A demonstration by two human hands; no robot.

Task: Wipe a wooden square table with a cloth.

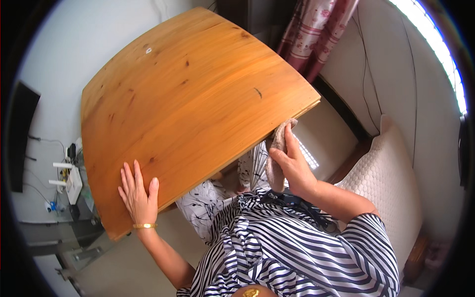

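A varnished wooden tabletop [185,100] with dark knots spreads in front of me. Flat on its near left part rests my left hand [139,195], fingers apart and holding nothing. My right hand [297,165] grips a beige-brown cloth [276,163] against the table's near edge, towards the right corner. Part of the cloth hangs below the edge; the fingers behind it are mostly hidden. A small white spot [148,50] shows near the far left of the wood, and a short dark mark [258,92] lies towards the right.
At left, a white router [72,183] with cables stands beside a dark screen [23,137]. Behind the table's far right side hangs a pink flowered curtain [311,33]. A quilted beige padded piece [386,178] stands to my right, near a wall with loose cables [365,67].
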